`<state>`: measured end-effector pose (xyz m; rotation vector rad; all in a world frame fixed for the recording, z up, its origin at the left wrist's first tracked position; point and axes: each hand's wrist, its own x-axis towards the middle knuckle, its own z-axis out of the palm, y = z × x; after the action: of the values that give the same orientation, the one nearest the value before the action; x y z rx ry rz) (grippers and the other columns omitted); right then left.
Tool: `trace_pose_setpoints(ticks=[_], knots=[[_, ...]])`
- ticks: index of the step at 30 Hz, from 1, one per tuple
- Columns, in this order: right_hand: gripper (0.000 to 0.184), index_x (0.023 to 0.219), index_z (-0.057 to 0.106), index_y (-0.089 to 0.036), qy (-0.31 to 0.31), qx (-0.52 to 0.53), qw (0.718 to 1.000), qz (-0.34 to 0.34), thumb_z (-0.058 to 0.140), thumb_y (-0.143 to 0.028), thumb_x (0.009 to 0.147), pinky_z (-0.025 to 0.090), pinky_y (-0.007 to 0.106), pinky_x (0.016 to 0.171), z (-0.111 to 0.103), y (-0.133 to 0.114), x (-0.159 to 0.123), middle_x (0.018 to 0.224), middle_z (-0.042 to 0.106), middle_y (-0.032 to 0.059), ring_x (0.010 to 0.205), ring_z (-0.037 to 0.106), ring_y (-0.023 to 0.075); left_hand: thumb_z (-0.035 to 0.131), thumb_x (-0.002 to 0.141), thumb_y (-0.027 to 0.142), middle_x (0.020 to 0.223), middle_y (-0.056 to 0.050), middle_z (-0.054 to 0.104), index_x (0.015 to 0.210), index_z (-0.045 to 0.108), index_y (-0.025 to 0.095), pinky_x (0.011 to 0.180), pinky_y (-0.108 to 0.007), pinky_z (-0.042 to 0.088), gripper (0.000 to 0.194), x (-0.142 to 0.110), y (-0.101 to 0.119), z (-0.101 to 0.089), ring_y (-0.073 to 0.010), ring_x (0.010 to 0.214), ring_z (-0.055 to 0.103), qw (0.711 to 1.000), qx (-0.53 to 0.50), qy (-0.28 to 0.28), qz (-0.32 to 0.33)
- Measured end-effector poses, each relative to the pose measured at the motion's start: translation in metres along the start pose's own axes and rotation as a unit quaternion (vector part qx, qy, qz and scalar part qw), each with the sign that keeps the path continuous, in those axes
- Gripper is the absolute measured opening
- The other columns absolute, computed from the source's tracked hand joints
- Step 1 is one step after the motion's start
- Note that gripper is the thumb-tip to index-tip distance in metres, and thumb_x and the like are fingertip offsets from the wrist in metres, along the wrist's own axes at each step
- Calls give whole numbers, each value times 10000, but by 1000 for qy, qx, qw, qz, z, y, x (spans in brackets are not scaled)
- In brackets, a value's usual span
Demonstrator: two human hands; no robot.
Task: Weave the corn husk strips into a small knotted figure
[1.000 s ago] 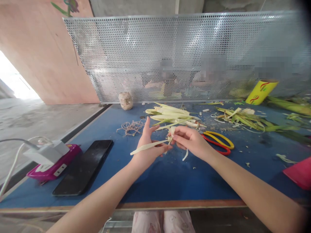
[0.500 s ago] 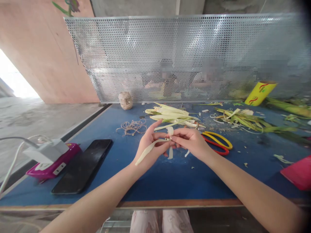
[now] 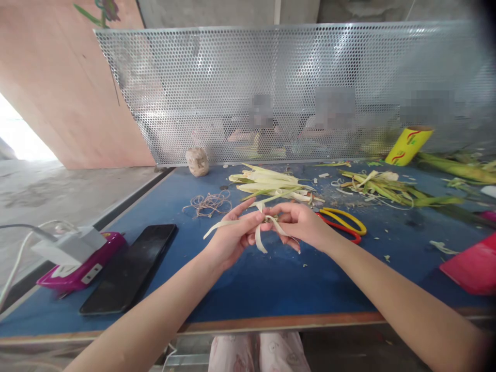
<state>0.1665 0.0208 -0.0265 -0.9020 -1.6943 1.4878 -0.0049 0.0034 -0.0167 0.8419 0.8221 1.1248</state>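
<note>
Pale corn husk strips (image 3: pixel 260 240) cross one another between my fingertips, just above the table, with loose ends sticking out to the left, upward and downward. My left hand (image 3: pixel 232 237) pinches the crossing with thumb and fingers; one strip end juts out past its back. On the other side, my right hand (image 3: pixel 304 225) has its fingers closed on the strips, and another end droops across them. Fingers hide part of the crossing. Behind my hands lies a pile of pale husks (image 3: pixel 267 181). Scissors with red and yellow handles (image 3: pixel 351 217) rest beside my right wrist.
Tangled twine (image 3: pixel 207 205), a black phone (image 3: pixel 132 268) and a purple power strip (image 3: pixel 116 240) lie left. Right are green husks (image 3: pixel 399 191), a yellow roll (image 3: pixel 408 147) and a pinkish-red object (image 3: pixel 470 266). A perforated metal screen (image 3: pixel 232 77) stands behind; people sit beyond it.
My left hand has turned and its thumb now presses on the crossing. The strip ends have shifted: one points farther left, and one now lies over my right fingers.
</note>
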Motion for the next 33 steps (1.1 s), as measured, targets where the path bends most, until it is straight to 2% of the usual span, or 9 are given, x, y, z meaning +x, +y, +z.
trace_pose_setpoints(ticks=[2,5,10,14,19,24,27,30,33], knots=[[225,858,607,-142,10,-13,1000,-1,641,-321,726,307,158,296,1,1,1,444,534,-68,279,406,37,700,673,113,801,-65,704,1204,472,126,360,-118,397,578,0,0,0,-70,498,598,1000,-2,-1,-15],[278,835,611,-145,8,-11,1000,0,647,-396,722,277,158,307,1,2,2,434,521,-68,292,380,30,666,706,96,659,-42,684,1215,455,103,375,-113,409,551,-1,-1,0,-70,480,592,999,14,-19,-32],[307,755,602,-142,-3,0,1000,21,647,-442,714,229,164,338,1,1,1,386,423,-88,331,325,26,630,750,133,688,-62,690,1299,353,100,333,-115,358,616,-1,-1,1,-80,482,595,999,29,-31,-14],[324,769,602,-145,-9,18,1000,4,625,-466,729,235,176,364,1,2,2,415,397,-89,360,318,31,683,697,140,673,-44,677,1281,388,98,340,-125,356,656,0,0,1,-73,458,570,999,31,-26,5],[295,820,589,-168,9,-32,999,-30,705,-389,662,292,186,428,5,0,0,548,487,-66,451,392,48,725,649,159,548,13,627,1279,388,80,319,-126,311,719,0,0,1,-21,330,418,999,31,-16,20],[254,804,561,-169,28,-69,995,-67,605,-412,746,354,205,506,8,-3,-3,659,561,-16,543,472,81,713,661,133,618,-16,660,1292,348,76,332,-129,332,731,-1,0,1,-49,395,497,998,44,-39,27],[193,772,563,-173,51,-174,978,-108,568,-366,782,325,203,485,8,-2,-5,623,540,-21,513,428,79,709,667,137,600,-1,650,1284,356,76,332,-137,343,714,-2,0,2,-54,391,503,998,52,-30,36],[166,758,579,-180,101,-314,934,-138,552,-339,794,291,210,468,7,1,-7,565,501,-30,478,380,80,716,659,150,623,-6,659,1275,363,86,325,-147,350,713,-2,0,3,-72,414,536,997,68,-15,44],[174,754,597,-182,118,-393,897,-162,507,-314,824,295,216,491,6,2,-8,576,521,-16,489,395,86,712,662,143,638,-12,665,1267,362,91,323,-144,357,702,-2,-1,4,-90,455,573,995,79,-4,60]])
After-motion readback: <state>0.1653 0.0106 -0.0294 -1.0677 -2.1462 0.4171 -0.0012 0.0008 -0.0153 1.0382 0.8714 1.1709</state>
